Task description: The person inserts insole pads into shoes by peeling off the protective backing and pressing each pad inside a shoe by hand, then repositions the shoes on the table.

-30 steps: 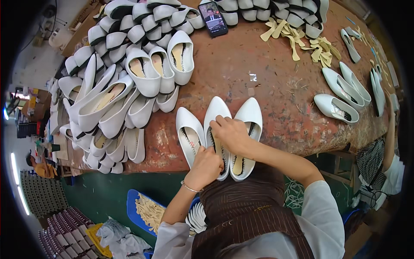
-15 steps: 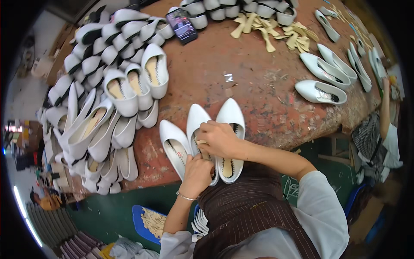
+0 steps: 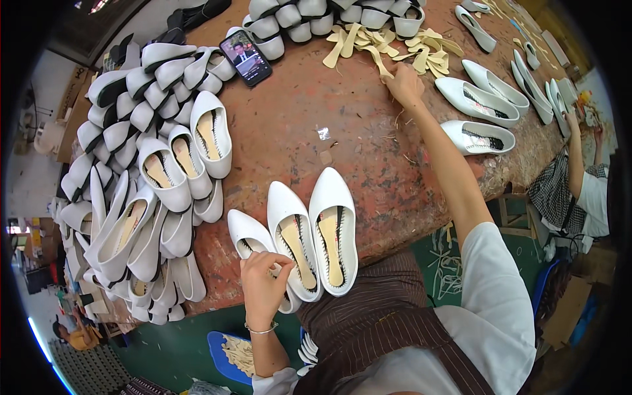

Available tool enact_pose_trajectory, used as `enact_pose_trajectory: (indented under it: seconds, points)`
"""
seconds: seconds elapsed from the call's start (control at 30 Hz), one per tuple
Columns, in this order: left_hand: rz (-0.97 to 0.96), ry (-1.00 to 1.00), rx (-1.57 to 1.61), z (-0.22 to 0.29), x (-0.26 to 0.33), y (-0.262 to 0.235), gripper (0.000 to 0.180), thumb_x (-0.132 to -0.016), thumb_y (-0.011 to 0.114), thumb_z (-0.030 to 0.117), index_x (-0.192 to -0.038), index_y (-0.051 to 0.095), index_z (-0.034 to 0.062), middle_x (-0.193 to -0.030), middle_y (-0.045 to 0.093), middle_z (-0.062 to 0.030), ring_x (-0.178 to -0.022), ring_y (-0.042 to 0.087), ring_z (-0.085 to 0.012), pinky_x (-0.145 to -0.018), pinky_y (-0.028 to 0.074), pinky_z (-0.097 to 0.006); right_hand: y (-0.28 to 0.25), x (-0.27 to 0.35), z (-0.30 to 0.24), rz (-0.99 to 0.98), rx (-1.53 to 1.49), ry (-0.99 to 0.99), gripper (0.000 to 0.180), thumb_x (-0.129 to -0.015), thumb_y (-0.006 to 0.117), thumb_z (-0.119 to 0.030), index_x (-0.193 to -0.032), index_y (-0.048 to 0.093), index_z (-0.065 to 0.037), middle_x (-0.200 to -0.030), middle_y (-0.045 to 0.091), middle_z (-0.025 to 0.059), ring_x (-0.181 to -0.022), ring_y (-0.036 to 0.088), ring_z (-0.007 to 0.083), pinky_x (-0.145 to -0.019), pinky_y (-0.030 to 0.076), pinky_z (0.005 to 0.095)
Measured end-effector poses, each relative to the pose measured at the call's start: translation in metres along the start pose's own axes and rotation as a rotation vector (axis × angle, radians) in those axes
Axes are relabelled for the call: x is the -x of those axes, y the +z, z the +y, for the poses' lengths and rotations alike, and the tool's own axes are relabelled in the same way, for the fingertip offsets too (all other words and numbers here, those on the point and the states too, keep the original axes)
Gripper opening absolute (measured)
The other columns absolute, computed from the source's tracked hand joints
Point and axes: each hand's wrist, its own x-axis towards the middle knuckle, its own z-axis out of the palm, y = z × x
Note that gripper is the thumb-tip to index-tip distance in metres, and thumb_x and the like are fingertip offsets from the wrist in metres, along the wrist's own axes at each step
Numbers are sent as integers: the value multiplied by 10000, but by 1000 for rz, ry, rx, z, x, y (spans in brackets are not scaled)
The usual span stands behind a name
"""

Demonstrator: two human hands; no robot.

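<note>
Three white pointed flat shoes stand side by side at the table's front edge. The middle shoe [image 3: 289,201] and the right shoe [image 3: 332,197] each have a tan insole strip [image 3: 330,247] lying inside. Over the opening of the left shoe [image 3: 245,227] is my left hand [image 3: 264,283], its fingers curled in a loose pinch; anything between them is hidden. My right arm reaches far across the table. There my right hand [image 3: 404,84] grips the near end of a tan insole strip [image 3: 375,58] at the edge of a loose pile [image 3: 431,52].
Many white shoes [image 3: 158,85] are stacked at the left and far edges, with a phone [image 3: 245,59] beside them. More shoes [image 3: 477,102] lie at the right. A blue tray [image 3: 220,349] of tan pieces is below the table. Another person's arm [image 3: 575,141] shows far right.
My right hand has left the shoes and reached forward to the strip pile. My left hand has shifted left onto the left shoe. Strips now show fully in the other two shoes.
</note>
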Motion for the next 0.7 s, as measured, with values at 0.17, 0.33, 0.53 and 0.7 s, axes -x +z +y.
enact_pose_trajectory:
  seconds: [0.17, 0.33, 0.53, 0.7]
  points:
    - [46, -36, 28, 2, 9, 0, 90, -732, 788, 81, -775, 716, 47, -728, 671, -50, -692, 578, -193, -761, 405, -344, -12, 11, -4, -145, -148, 46, 306, -790, 754, -278, -968, 688, -39, -991, 698, 137, -962, 674, 332, -809, 524, 437]
    - [232, -11, 210, -9, 10, 7, 182, -778, 780, 67, -939, 703, 31, -924, 707, -107, -872, 655, -270, -832, 484, -382, -64, 94, -49, -642, -793, -142, 162, -884, 707, -168, -975, 664, -41, -847, 693, 22, -733, 642, 88, -611, 475, 233]
    - [192, 278, 482, 29, -19, 0, 505, -823, 772, 93, -1288, 600, 3, -1304, 620, -148, -1142, 618, -258, -982, 470, -348, -144, 192, -115, -1273, -964, -366, 166, -882, 736, -114, -985, 671, 0, -841, 689, 14, -704, 624, 60, -628, 491, 206]
    - [-67, -96, 1014, 18, 9, 13, 227, -941, 678, 75, -1133, 691, -46, -956, 727, -67, -815, 663, -81, -750, 526, -224, -150, 213, -134, -1234, -890, -330, 147, -883, 740, -117, -934, 703, 16, -827, 698, 19, -720, 621, 59, -640, 495, 213]
